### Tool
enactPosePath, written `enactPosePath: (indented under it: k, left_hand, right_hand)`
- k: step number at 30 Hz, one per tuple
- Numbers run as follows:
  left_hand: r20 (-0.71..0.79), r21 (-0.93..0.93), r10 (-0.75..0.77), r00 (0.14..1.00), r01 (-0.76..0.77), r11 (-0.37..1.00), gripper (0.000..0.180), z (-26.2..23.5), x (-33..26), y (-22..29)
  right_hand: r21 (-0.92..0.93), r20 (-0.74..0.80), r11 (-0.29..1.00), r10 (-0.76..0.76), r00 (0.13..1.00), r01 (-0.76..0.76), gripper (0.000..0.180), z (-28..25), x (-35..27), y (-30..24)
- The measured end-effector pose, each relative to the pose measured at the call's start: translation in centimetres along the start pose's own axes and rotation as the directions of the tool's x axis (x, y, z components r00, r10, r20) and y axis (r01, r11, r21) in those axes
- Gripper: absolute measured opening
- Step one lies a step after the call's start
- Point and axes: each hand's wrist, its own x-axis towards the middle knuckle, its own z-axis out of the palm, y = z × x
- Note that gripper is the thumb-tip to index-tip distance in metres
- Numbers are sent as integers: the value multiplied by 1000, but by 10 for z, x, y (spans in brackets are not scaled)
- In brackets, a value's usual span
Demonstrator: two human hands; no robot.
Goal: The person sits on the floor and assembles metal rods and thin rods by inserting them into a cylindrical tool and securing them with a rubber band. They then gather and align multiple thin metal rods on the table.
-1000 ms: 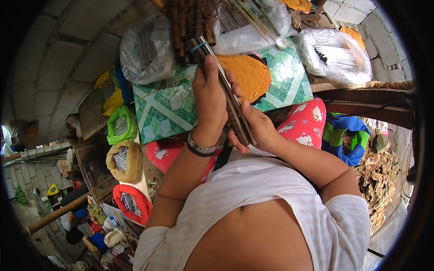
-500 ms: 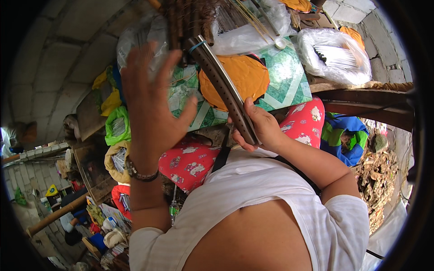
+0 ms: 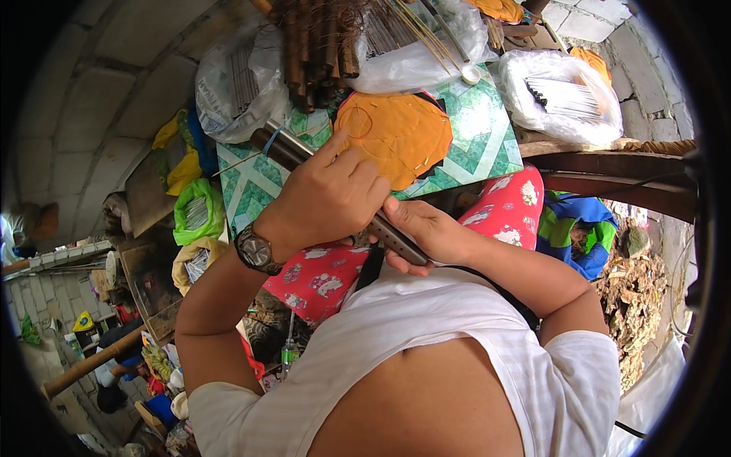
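Observation:
Slanting across my lap is a long dark brown tube (image 3: 400, 242) with a row of small holes and a shiny metal strip along it. A blue rubber band (image 3: 272, 142) circles its far end. My right hand (image 3: 426, 228) is closed around the near end, thumb on top. Over its middle lies my left hand (image 3: 331, 194), fingers curled round it and hiding that stretch; the index finger points forward. Just beyond that fingertip a thin brown ring (image 3: 355, 122), like a rubber band, shows against an orange cloth (image 3: 407, 145); whether the finger touches it I cannot tell.
A green marbled tabletop (image 3: 487, 145) is ahead. On it lie a bundle of brown tubes (image 3: 308, 53), clear bags of thin rods (image 3: 244, 84) and a small white cup (image 3: 470, 74). Rods in white plastic (image 3: 567, 99) sit at right. Open bags (image 3: 198, 209) stand to the left.
My left hand has come down from the air onto the tube and curled round it. The tube's far end has swung left. My right hand keeps hold of the near end.

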Motion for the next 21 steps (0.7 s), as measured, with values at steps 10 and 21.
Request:
enactPosePath:
  k: [10,21]
  left_hand:
    - [-35,-41,-96,995,95,995,13,12,-20,4]
    - [99,-143,-503,859,512,847,17,3,-69,6]
  right_hand:
    - [-274,-55,961,16,998,-30,80,-7,-3,-16]
    - [-988,126,-41,-759,638,147,18,-77,91,-22]
